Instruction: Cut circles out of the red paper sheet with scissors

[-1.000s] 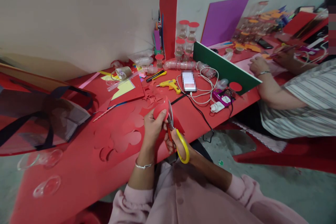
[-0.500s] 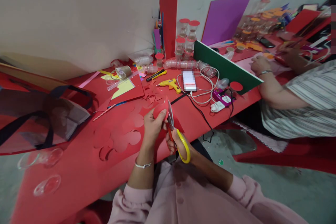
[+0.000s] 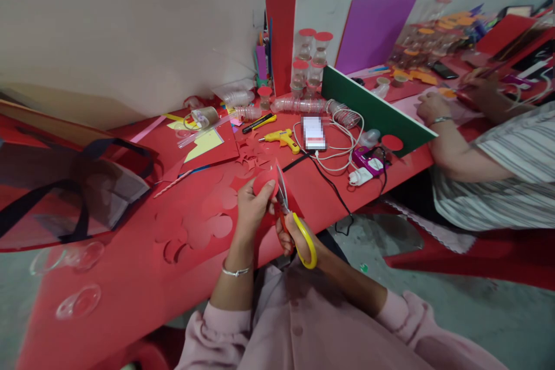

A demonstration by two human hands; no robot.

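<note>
My left hand (image 3: 252,205) pinches a piece of red paper (image 3: 264,181) between thumb and fingers, above the near edge of the table. Around the yellow-handled scissors (image 3: 306,241) my right hand (image 3: 292,234) is closed, with the blades pointing up and away from me. The blades are parted and lie against the right side of the paper. Several cut red paper circles (image 3: 208,228) lie on the table left of my hands. Red paper scraps (image 3: 250,157) are heaped just beyond them.
A yellow glue gun (image 3: 281,139), a phone (image 3: 314,133) with white cable and a purple power strip (image 3: 369,162) lie ahead. A green board (image 3: 377,110) stands at right; beyond it a co-worker's hand (image 3: 433,107) rests on the table. A bag (image 3: 87,191) stands at left.
The view has shifted very slightly. My hands, the paper and the scissors stay almost in the same place, with the blades still parted.
</note>
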